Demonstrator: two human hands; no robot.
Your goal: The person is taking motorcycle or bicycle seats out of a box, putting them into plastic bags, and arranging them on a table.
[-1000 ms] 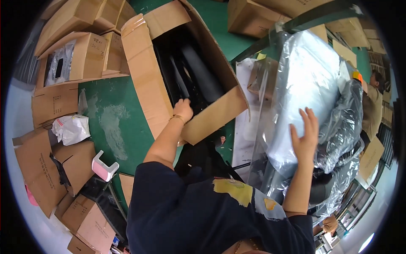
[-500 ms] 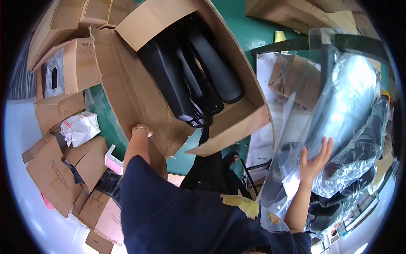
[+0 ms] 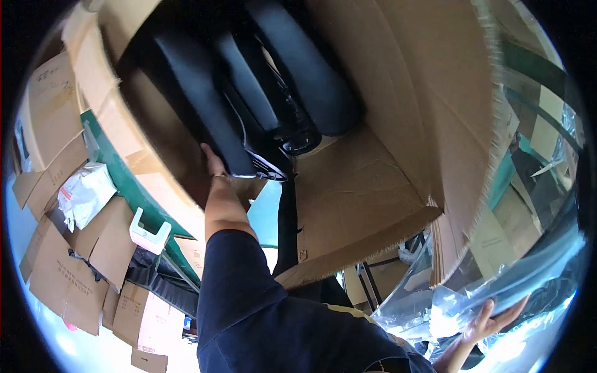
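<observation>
Inside a large open cardboard box in front of me lie several long, black moulded parts, side by side, with rounded, smooth surfaces. My left hand reaches into the box beside the near end of the leftmost black part and appears to touch its side. Its fingers point upward, partly hidden against the dark part. At the lower right, my right hand has its fingers stretched out against a long, shiny panel wrapped in clear plastic. That hand does not close around the panel.
Open cardboard boxes stand at the left, with a crumpled white plastic bag among them. A white-and-pink plastic piece sits near the green tabletop's edge. More clear wrapping hangs below the box at the right.
My left hand has gone from the box's left flap to inside, beside the black part. The box now appears nearer and larger. My right hand and the wrapped panel appear lower and farther right.
</observation>
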